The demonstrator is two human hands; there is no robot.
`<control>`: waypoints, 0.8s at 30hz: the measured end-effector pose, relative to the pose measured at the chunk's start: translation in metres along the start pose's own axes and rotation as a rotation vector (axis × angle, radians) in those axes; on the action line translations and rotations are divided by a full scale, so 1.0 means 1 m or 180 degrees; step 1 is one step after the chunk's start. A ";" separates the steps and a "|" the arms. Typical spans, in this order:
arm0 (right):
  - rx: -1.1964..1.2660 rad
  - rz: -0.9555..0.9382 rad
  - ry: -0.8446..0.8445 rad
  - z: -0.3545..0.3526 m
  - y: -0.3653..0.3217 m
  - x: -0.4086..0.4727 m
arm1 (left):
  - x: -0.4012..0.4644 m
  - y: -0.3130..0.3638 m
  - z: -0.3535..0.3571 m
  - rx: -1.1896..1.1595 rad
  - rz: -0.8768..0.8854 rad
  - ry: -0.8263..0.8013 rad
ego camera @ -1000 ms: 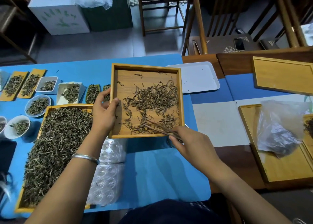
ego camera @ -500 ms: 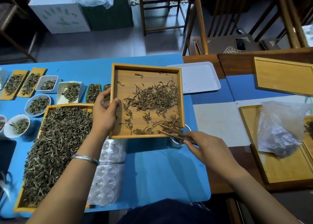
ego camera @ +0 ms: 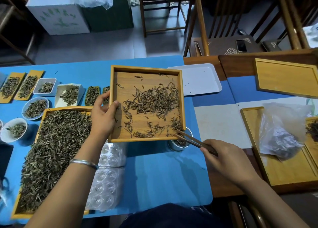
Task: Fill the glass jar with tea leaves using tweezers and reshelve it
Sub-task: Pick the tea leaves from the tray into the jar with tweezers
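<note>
Glass jar (ego camera: 179, 142), small and round with leaves inside, stands on the blue tabletop (ego camera: 154, 176) under the square wooden tray's (ego camera: 146, 139) 5 o'clock corner. Right hand (ego camera: 228, 160) pinches brown wooden tweezers (ego camera: 191, 139), tips at dark tea leaves (ego camera: 154, 100). Left hand (ego camera: 103, 115) grips the tray's 9 o'clock rim.

Looks like a tea shop w/ a sorting table (ego camera: 154, 184): lots of trays (ego camera: 51, 109) & small bowls (ego camera: 25, 107) of tea leaves (ego camera: 56, 150), wood chairs (ego camera: 161, 7) behind
</note>
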State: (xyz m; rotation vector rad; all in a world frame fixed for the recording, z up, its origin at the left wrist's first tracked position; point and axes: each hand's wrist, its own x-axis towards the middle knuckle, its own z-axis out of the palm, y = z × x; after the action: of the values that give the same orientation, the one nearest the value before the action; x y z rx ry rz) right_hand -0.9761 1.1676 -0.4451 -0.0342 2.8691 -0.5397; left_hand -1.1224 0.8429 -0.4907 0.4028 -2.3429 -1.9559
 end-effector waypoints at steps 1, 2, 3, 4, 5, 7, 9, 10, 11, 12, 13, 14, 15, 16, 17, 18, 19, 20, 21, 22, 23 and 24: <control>0.0022 -0.0002 0.0074 -0.001 -0.001 -0.001 | 0.000 0.000 0.000 0.0015 0.0003 0.0007; 0.0031 -0.0004 0.0171 -0.002 -0.003 -0.001 | 0.000 0.001 0.000 0.0026 0.0012 0.0020; 0.0025 0.0000 0.0285 -0.003 -0.005 0.000 | -0.001 0.001 0.000 0.0031 0.0024 0.0031; 0.0002 0.0016 0.0405 -0.003 -0.008 0.002 | -0.001 0.001 0.000 0.0034 0.0031 0.0033; -0.0033 0.0051 0.0509 -0.002 -0.012 0.004 | -0.002 0.001 0.000 0.0039 0.0026 0.0030; -0.0113 0.0172 0.0628 0.000 -0.020 0.011 | -0.002 0.001 0.000 0.0027 -0.0015 0.0016; -0.0212 0.0272 0.0699 0.003 -0.027 0.018 | -0.002 0.001 0.000 0.0018 -0.0037 0.0004; -0.0276 0.0298 0.0747 0.005 -0.030 0.022 | -0.002 0.001 0.000 0.0025 -0.0037 0.0006; -0.0336 0.0318 0.0792 0.006 -0.033 0.026 | -0.002 0.001 0.000 0.0032 -0.0034 0.0006; -0.0385 0.0338 0.0823 0.006 -0.037 0.030 | -0.002 0.001 0.000 0.0034 -0.0032 0.0004; -0.0423 0.0359 0.0838 0.007 -0.040 0.034 | -0.002 0.002 0.000 0.0030 -0.0035 0.0001; -0.0459 0.0378 0.0846 0.008 -0.043 0.038 | -0.002 0.002 0.000 0.0023 -0.0042 -0.0005; -0.0502 0.0404 0.0853 0.009 -0.046 0.043 | -0.003 0.002 0.000 0.0021 -0.0051 -0.0014; -0.0548 0.0440 0.0866 0.010 -0.049 0.049 | -0.003 0.003 0.000 0.0013 -0.0058 -0.0024; -0.0583 0.0482 0.0893 0.010 -0.052 0.054 | -0.004 0.003 0.000 -0.0014 -0.0060 -0.0032; -0.0610 0.0523 0.0933 0.011 -0.054 0.060 | -0.004 0.004 0.000 -0.0052 -0.0056 -0.0032; -0.0636 0.0552 0.0975 0.011 -0.057 0.065 | -0.005 0.005 0.000 -0.0077 -0.0045 -0.0025; -0.0662 0.0562 0.1009 0.010 -0.059 0.069 | -0.005 0.007 0.000 -0.0081 -0.0032 -0.0013; -0.0684 0.0553 0.1027 0.010 -0.062 0.073 | -0.006 0.008 0.000 -0.0074 -0.0022 -0.0007; -0.0704 0.0542 0.1020 0.009 -0.064 0.076 | -0.006 0.009 0.000 -0.0064 -0.0020 -0.0009; -0.0726 0.0542 0.1005 0.008 -0.065 0.078 | -0.006 0.010 0.000 -0.0049 -0.0020 -0.0015; -0.0748 0.0557 0.0988 0.007 -0.067 0.079 | -0.006 0.010 0.001 -0.0027 -0.0021 -0.0021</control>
State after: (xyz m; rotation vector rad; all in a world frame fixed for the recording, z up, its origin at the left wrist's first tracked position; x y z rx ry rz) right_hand -1.0523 1.0977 -0.4444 0.2838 3.1789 -0.1850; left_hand -1.1182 0.8467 -0.4807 0.4049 -2.3392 -1.9725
